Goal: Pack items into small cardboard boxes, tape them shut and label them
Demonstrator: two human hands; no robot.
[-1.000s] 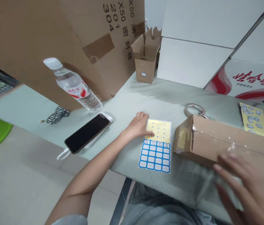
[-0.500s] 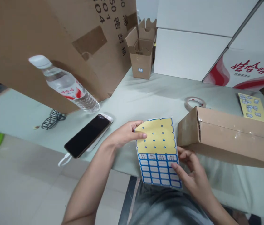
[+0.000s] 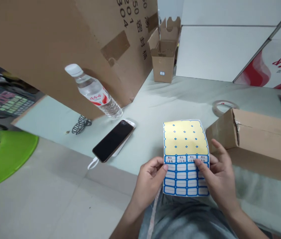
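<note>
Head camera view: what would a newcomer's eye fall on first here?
The yellow-and-blue label sheet, held at lower centre by the left hand and right hand, comes first. A large cardboard carton looms over the upper left, a tilted water bottle before it. A bright green round object stands out at far left.

The sheet of labels (image 3: 185, 139) is yellow on top, patterned with rows of small blue diamonds; below, white labels sit in a grid of bright blue borders. The box (image 3: 260, 146) is plain brown cardboard. The phone (image 3: 113, 141) has a black screen, the bottle (image 3: 93, 94) a red-and-white label, and the white carton (image 3: 252, 74) red swirls. The round plastic piece (image 3: 6, 162) is lime green.
</note>
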